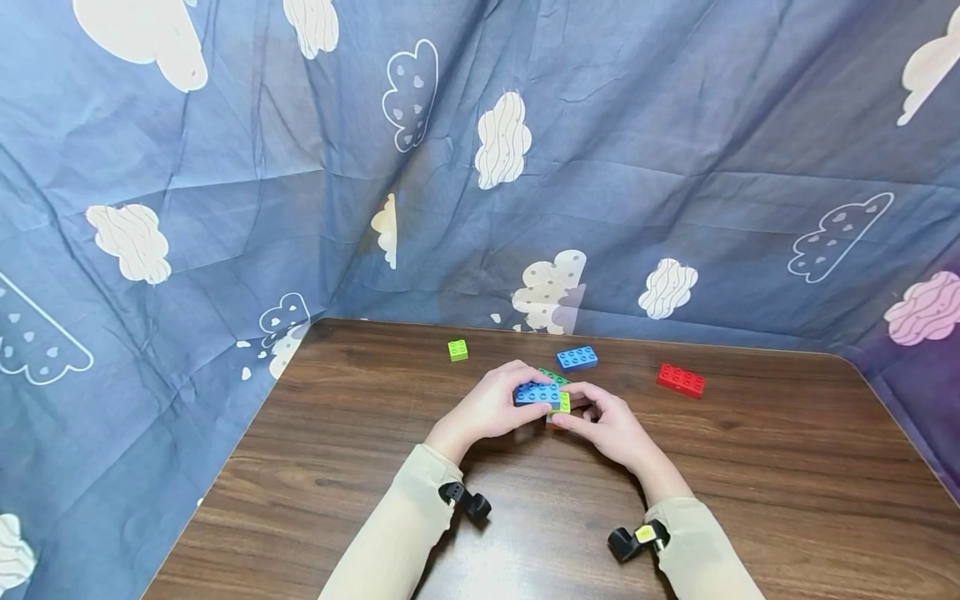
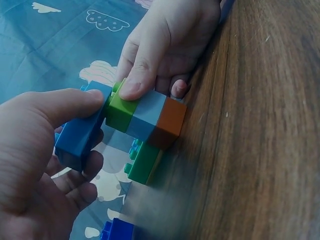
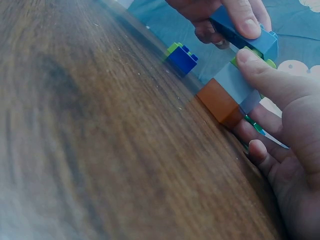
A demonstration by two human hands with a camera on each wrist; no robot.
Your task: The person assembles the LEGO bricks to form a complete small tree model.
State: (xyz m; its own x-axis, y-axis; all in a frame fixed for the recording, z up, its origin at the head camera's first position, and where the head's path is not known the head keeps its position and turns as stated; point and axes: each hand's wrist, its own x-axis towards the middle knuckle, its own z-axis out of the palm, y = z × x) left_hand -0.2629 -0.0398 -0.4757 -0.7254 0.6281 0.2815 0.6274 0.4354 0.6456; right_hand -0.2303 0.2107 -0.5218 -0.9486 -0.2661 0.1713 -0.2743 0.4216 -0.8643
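My left hand pinches a long blue brick between thumb and fingers. This brick sits against the studded lime green top of a small stack, overhanging toward the left. My right hand grips that stack, its thumb on the lime green brick. Below the lime green are a light blue brick and an orange brick at the bottom, close to the table. A green brick lies just behind the stack, partly hidden by the hands in the head view.
On the wooden table lie a small lime green brick, a blue brick and a red brick toward the back. A dark blue brick shows beyond the stack in the right wrist view. Patterned cloth hangs behind.
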